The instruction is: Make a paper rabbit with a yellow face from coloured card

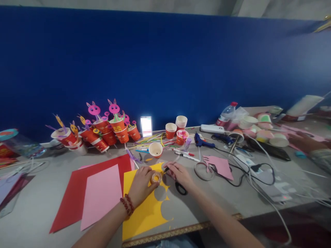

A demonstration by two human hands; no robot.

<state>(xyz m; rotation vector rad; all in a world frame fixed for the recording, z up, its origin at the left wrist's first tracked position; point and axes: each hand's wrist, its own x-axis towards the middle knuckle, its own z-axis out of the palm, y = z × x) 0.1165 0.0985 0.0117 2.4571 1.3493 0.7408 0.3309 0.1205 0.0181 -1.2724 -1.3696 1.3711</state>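
Observation:
On a yellow paper sheet [142,220] with round cut-outs along its right edge, my left hand [141,184] presses a small roll of tape [156,177] flat, its fingers closed around it. Close by on the right, my right hand [179,172] pinches a slim pen, its dark tip [167,169] near the roll. A black scissors handle [181,188] shows below my right hand; the rest is hidden. Pink paper [102,196] and red paper [68,203] lie left of the yellow sheet.
Decorated red paper cups [120,131] stand at the back left. Plain cups [155,150], markers [187,156] and a blue glue gun [203,141] lie behind my hands. A power strip [271,187] with cables is at right. Another person's hand [301,141] is at far right.

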